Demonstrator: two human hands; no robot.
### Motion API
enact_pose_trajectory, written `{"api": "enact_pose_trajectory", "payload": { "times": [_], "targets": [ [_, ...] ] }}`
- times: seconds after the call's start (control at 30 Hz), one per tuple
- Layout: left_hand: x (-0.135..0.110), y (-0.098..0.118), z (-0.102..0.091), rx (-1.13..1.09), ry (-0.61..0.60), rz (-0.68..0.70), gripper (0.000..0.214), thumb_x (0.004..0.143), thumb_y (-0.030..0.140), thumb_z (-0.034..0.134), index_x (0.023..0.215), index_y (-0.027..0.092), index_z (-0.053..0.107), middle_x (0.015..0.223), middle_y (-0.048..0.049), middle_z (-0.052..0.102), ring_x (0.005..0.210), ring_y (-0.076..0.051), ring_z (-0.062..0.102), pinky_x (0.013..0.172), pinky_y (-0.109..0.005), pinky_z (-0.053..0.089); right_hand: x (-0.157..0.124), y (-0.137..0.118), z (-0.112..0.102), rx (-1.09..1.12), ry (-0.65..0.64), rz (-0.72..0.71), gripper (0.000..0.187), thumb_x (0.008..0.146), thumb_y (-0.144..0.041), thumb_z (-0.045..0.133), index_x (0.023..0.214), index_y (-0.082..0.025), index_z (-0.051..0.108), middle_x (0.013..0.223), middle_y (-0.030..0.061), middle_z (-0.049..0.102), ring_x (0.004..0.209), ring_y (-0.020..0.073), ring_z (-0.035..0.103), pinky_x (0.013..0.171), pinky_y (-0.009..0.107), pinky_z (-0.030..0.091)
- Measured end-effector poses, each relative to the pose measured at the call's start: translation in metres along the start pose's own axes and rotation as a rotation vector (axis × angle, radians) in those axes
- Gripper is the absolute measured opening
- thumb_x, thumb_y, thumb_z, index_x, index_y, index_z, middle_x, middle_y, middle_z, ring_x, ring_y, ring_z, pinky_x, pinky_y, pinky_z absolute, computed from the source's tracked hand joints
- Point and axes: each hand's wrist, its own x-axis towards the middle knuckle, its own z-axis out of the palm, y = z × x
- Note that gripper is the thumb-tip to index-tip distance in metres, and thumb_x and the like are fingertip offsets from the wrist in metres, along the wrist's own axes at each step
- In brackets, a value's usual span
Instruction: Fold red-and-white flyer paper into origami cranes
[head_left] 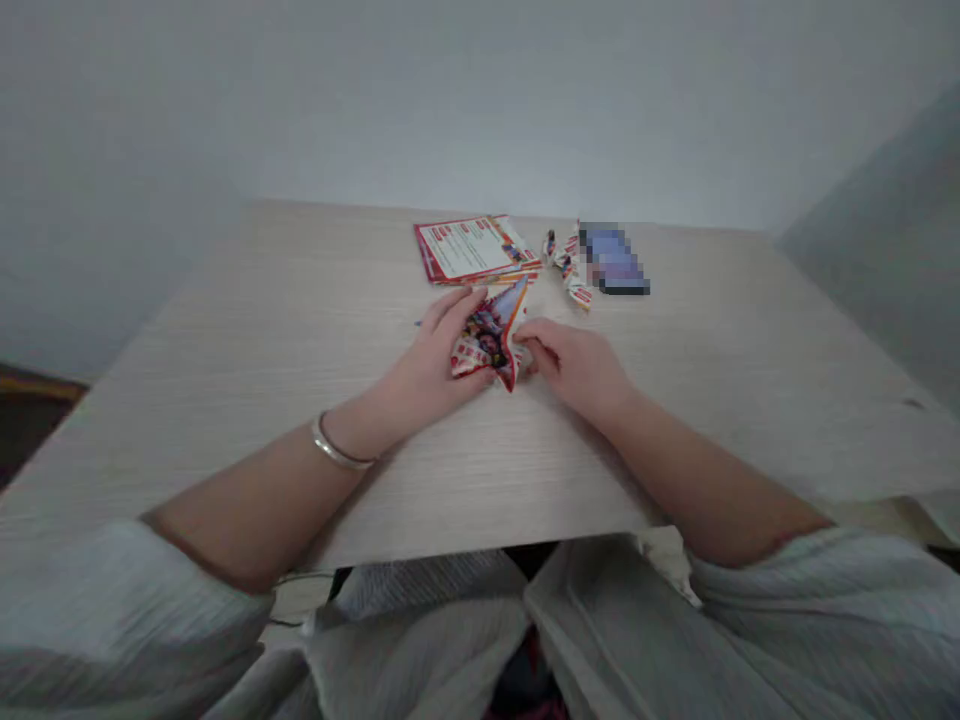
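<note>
A partly folded sheet of printed paper [491, 335], red-edged with pictures on it, rests on the light wooden table [300, 330] between both hands. My left hand [435, 360] lies along its left side, fingers stretched over the upper fold and thumb under the lower corner. My right hand [574, 365] pinches the paper's right edge with curled fingers. A silver bangle [337, 450] circles my left wrist.
A stack of flat printed sheets [472, 248] lies just beyond the hands. To its right sits a small folded paper figure [570, 265] and a blurred dark object [615, 260]. Walls close in behind and at the right of the table.
</note>
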Motion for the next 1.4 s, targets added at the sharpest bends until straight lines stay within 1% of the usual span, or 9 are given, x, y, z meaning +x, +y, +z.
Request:
{"api": "enact_pose_trajectory", "payload": {
  "times": [0.13,0.23,0.4,0.53,0.7,0.87,1.07,1.3,1.4],
  "targets": [
    [0.001,-0.005,0.002,-0.024,0.013,-0.036,0.086,0.090,0.036,0.070,0.164,0.020,0.031,0.167,-0.0194,0.038,0.156,-0.037,0.038,0.132,-0.060,0.032,-0.001,0.003,-0.001,0.069,-0.011,-0.021,0.038,0.092,-0.013,0.060,0.126,-0.022,0.073,0.123,0.0062,0.080,0.096,0.0214,0.077,0.090,0.035,0.059],
    [0.001,-0.007,0.002,-0.037,0.021,-0.047,0.091,0.089,0.043,0.073,0.166,0.023,0.029,0.166,-0.0172,0.041,0.154,-0.036,0.041,0.130,-0.059,0.035,-0.001,0.007,-0.001,0.114,-0.022,-0.069,0.041,0.092,-0.017,0.067,0.132,-0.025,0.072,0.128,0.0064,0.078,0.090,0.0194,0.076,0.086,0.035,0.061],
    [0.000,-0.004,0.002,-0.026,0.027,-0.082,0.104,0.089,0.050,0.075,0.171,0.024,0.017,0.167,-0.0176,0.040,0.154,-0.035,0.040,0.127,-0.056,0.038,0.002,0.019,0.003,0.161,-0.005,-0.186,0.017,0.093,-0.019,0.073,0.105,-0.026,0.082,0.123,0.0053,0.080,0.110,0.0219,0.076,0.093,0.035,0.060],
    [0.000,0.002,-0.002,0.089,0.036,-0.116,0.105,0.090,0.060,0.072,0.171,0.022,0.017,0.164,-0.0196,0.042,0.149,-0.036,0.045,0.122,-0.055,0.042,0.003,0.026,0.007,0.188,0.013,-0.206,0.012,0.091,-0.020,0.077,0.096,-0.028,0.084,0.121,0.0044,0.081,0.109,0.0217,0.077,0.094,0.036,0.061],
    [0.002,0.013,-0.010,0.425,0.038,-0.096,0.116,0.075,0.082,0.076,0.166,0.022,0.035,0.161,-0.0197,0.049,0.149,-0.046,0.042,0.126,-0.065,0.029,0.003,0.027,0.008,0.206,0.057,-0.245,0.013,0.093,-0.022,0.075,0.100,-0.027,0.085,0.121,0.0064,0.081,0.107,0.0223,0.078,0.093,0.036,0.063],
    [0.002,0.015,-0.008,0.461,-0.005,-0.060,0.121,0.073,0.085,0.075,0.165,0.018,0.033,0.150,-0.0184,0.062,0.157,-0.045,0.034,0.132,-0.070,0.009,0.002,0.021,0.008,0.228,0.090,-0.306,0.014,0.096,-0.028,0.074,0.104,-0.028,0.085,0.120,0.0048,0.082,0.107,0.0211,0.077,0.097,0.037,0.062],
    [0.005,0.012,-0.007,0.352,-0.157,-0.092,0.102,0.081,0.070,0.075,0.155,0.007,0.044,0.148,-0.0245,0.063,0.139,-0.041,0.060,0.133,-0.066,0.014,0.001,0.014,0.007,0.148,0.133,-0.327,0.008,0.094,-0.028,0.077,0.096,-0.027,0.085,0.110,0.0043,0.084,0.101,0.0211,0.078,0.093,0.036,0.062],
    [0.007,0.017,-0.013,0.201,-0.149,-0.096,0.068,0.089,0.062,0.066,0.139,0.016,0.059,0.136,-0.0152,0.072,0.128,-0.034,0.068,0.132,-0.066,0.015,0.001,0.014,0.005,0.190,0.217,-0.417,0.010,0.097,-0.024,0.073,0.095,-0.024,0.082,0.107,0.0049,0.085,0.097,0.0199,0.078,0.090,0.035,0.061],
    [0.007,0.016,-0.013,0.164,-0.153,-0.084,0.068,0.087,0.063,0.069,0.138,0.018,0.059,0.137,-0.0135,0.073,0.127,-0.033,0.068,0.132,-0.064,0.018,0.001,0.014,0.004,0.189,0.247,-0.401,0.010,0.098,-0.026,0.072,0.096,-0.024,0.082,0.104,0.0042,0.085,0.095,0.0195,0.078,0.088,0.035,0.061]
  ]
}}
